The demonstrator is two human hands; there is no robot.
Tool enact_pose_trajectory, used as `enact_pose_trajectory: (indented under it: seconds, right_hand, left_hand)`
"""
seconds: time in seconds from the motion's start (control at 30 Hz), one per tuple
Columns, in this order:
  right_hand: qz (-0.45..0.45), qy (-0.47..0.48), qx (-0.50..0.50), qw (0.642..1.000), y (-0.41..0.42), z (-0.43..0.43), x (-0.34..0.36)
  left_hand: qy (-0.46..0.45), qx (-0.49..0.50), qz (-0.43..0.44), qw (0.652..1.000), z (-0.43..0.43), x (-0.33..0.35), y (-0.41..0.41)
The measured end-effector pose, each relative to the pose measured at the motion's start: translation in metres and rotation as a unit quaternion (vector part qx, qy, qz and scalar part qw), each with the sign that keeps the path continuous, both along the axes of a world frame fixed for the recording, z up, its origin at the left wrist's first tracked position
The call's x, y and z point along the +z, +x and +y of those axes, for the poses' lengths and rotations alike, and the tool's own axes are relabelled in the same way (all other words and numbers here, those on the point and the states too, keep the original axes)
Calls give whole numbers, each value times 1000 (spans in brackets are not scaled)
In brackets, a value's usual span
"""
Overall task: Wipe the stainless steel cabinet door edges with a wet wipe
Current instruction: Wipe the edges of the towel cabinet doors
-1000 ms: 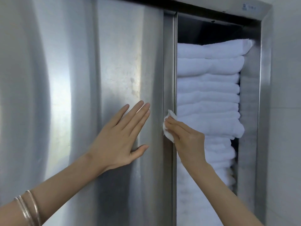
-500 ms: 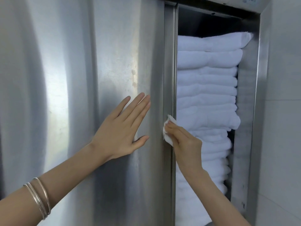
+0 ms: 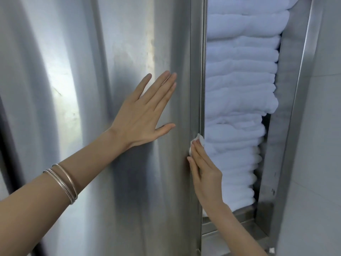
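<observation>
Wet wipe (image 3: 200, 140) has slid lower down the door edge (image 3: 196, 71).

Soft bright light, sharp focus
Pale glare streaks the steel door (image 3: 62, 85) at left; dark shadow below the left hand (image 3: 140, 115); lines lean at the borders.
</observation>
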State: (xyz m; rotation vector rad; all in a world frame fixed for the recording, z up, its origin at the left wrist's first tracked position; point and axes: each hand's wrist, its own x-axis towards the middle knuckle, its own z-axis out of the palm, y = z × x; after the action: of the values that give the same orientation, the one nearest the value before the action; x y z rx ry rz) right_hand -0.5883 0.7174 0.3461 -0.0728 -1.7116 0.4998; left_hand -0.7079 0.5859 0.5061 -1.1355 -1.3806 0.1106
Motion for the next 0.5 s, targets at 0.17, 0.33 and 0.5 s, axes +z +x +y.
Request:
enact_pose_trajectory:
  seconds: [0.17, 0.33, 0.5]
  right_hand:
    - [19, 15, 12, 1000, -4, 10, 22]
    - [-16, 9, -9, 1000, 5, 0, -45]
    - [-25, 5, -12, 1000, 4, 3, -20]
  left_hand:
    - [-28, -6, -1, 1000, 3, -20, 0]
    - [-51, -21, -29, 998, -4, -88, 2]
    - [-49, -30, -57, 997, -18, -131, 5]
